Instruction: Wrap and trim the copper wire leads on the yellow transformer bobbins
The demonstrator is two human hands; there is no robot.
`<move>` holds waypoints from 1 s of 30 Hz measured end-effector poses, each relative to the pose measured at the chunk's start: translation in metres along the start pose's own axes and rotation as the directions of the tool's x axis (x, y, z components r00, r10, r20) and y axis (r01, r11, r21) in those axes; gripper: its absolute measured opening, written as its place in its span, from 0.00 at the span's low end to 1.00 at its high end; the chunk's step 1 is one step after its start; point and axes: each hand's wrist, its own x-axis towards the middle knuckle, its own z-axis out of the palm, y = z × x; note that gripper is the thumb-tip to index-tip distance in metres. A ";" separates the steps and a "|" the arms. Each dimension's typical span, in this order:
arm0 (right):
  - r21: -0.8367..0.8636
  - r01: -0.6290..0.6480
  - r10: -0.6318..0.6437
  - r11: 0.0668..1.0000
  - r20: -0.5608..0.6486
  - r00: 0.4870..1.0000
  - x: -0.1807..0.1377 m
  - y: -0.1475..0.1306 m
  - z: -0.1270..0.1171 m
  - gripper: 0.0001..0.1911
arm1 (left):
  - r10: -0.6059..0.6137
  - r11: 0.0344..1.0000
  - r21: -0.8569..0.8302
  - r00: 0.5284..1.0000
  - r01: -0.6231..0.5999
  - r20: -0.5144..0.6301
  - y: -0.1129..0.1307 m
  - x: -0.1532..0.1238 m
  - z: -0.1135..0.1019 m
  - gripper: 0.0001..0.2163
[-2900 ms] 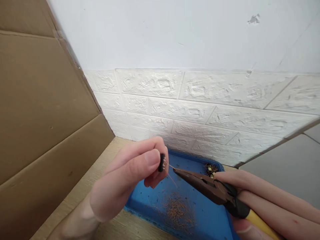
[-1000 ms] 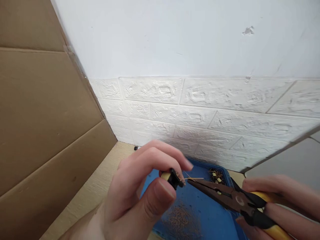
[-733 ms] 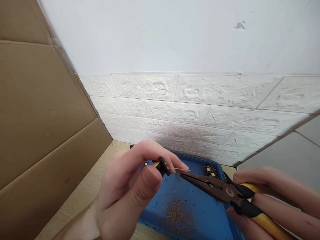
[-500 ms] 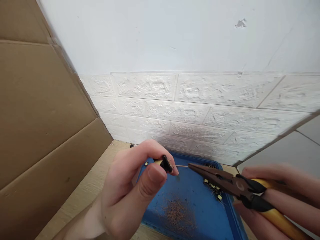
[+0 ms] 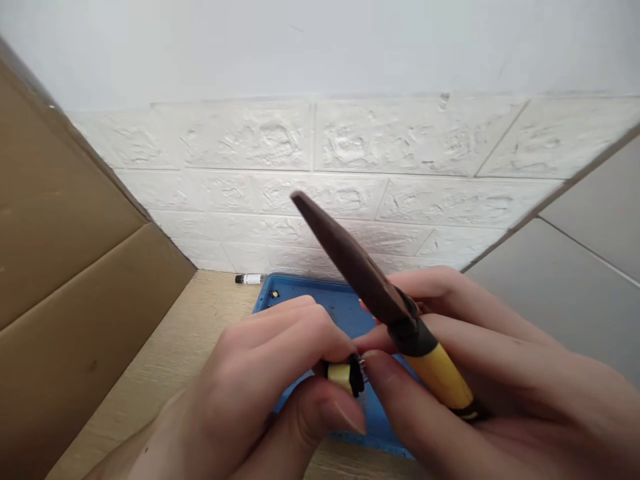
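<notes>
Between the thumb and fingers of my left hand [image 5: 280,380] is a small transformer [image 5: 340,377], with a yellow-wrapped body, a black base and thin metal pins facing right. My right hand [image 5: 465,380] keeps a pair of long-nose pliers [image 5: 360,267] in its grip, the brown jaws closed and pointing up and left, away from the transformer. At the pins, the thumb and a fingertip of my right hand press close together. Whether they pinch a wire there, I cannot make out. Both hands hover over a blue tray [image 5: 295,285].
Near the tray's far left corner lies a tiny yellow-and-black part [image 5: 274,294]. Outside that corner, a small bottle with a black cap [image 5: 249,279] rests on the wooden table [image 5: 165,353]. A cardboard panel [image 5: 65,220] stands left, a white brick-patterned wall [image 5: 240,193] behind.
The pliers have swung from pointing left at a thin wire to pointing up and left. My right hand has come over to the transformer's pins. The view has shifted; the wire clippings are now hidden.
</notes>
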 end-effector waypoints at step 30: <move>0.012 -0.046 0.046 0.999 -0.057 0.997 -0.001 0.002 -0.005 0.11 | 0.040 0.999 0.026 0.998 -0.042 0.047 -0.002 -0.001 0.004 0.16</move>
